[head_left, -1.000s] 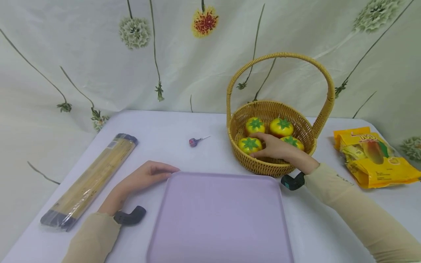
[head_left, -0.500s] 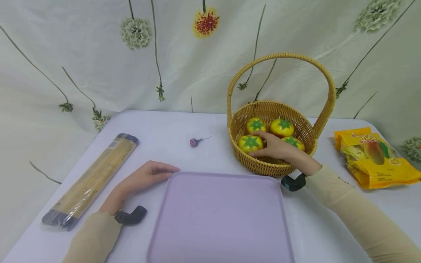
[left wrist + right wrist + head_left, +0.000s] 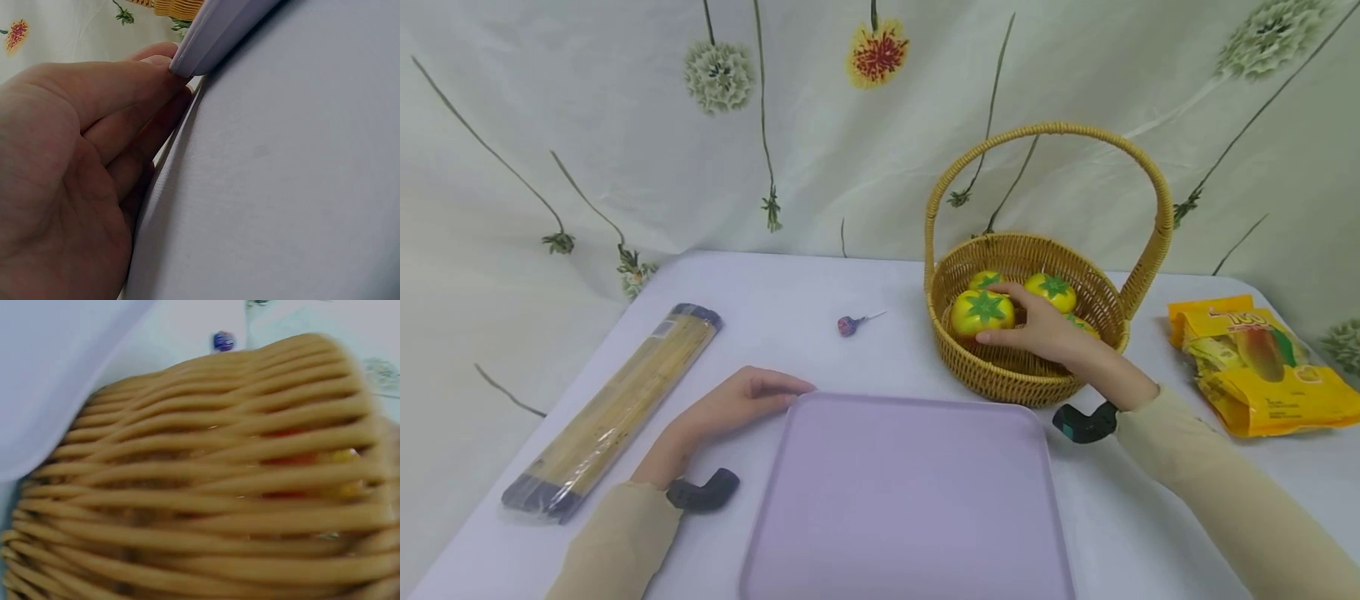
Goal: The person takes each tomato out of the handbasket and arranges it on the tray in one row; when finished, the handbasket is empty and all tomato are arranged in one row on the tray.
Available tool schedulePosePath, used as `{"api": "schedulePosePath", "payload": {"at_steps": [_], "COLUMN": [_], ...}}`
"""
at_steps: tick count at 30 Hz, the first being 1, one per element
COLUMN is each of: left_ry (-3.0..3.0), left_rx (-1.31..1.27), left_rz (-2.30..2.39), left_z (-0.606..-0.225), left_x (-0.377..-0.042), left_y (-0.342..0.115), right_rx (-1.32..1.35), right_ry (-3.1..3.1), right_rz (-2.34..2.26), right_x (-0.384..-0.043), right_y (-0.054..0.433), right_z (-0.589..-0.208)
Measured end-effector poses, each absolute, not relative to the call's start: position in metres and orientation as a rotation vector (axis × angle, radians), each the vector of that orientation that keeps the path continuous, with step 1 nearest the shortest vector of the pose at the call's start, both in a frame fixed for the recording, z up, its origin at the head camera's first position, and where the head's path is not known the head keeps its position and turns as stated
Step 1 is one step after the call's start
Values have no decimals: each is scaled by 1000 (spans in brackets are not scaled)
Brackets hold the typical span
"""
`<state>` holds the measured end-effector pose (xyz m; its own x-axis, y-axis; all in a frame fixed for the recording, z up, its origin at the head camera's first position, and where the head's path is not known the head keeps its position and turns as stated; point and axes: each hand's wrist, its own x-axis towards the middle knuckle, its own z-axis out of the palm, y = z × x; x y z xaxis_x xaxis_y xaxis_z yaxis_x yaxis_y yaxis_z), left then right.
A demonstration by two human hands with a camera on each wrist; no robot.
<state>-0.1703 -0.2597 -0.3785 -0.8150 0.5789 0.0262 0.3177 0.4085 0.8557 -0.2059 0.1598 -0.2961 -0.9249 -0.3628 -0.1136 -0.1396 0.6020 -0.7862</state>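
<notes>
In the head view my right hand (image 3: 1045,329) grips a yellow tomato (image 3: 982,313) with a green star-shaped top, thumb on its near side and fingers behind. It is inside the wicker basket (image 3: 1000,379), lifted above the bottom. Several like tomatoes (image 3: 1052,288) lie around it. My left hand (image 3: 737,404) holds the far left corner of a lilac tray (image 3: 910,492) between thumb and fingers. The left wrist view shows these fingertips at the tray's corner (image 3: 194,59). Basket weave (image 3: 206,481) fills the right wrist view and hides most of the right hand.
A tall arched handle (image 3: 1052,129) rises over the basket. Right of it lies a yellow mango candy bag (image 3: 1262,362). A lollipop (image 3: 848,325) lies behind the tray. A wrapped bamboo roll (image 3: 617,408) is at the left. A flowered cloth (image 3: 805,125) hangs behind.
My right hand has raised the front-left tomato, which now partly covers the one behind it. My left hand stays at the tray's corner. The head view has shifted slightly.
</notes>
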Motion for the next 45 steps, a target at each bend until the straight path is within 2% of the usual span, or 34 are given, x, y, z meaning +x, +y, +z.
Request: {"api": "schedulePosePath", "payload": {"at_steps": [9, 16, 22, 31, 45], "left_ry": [2414, 2406, 2411, 2403, 2417], "left_rx": [795, 773, 758, 778, 771], "left_rz": [1350, 1350, 1350, 1342, 1326], "left_z": [-379, -379, -379, -380, -379], "left_x": [-171, -170, -170, -171, -171], "left_y": [-261, -260, -260, -260, -260], "right_rx": [-468, -605, -772, -878, -947], "right_ry": [2536, 2517, 2451, 2386, 2394], "right_rz": [-1477, -1528, -1553, -1492, -1312], "right_x": [-186, -160, -145, -139, -134], "right_y": [155, 128, 95, 55, 20], "right_z": [-266, -263, -279, -314, -346]}}
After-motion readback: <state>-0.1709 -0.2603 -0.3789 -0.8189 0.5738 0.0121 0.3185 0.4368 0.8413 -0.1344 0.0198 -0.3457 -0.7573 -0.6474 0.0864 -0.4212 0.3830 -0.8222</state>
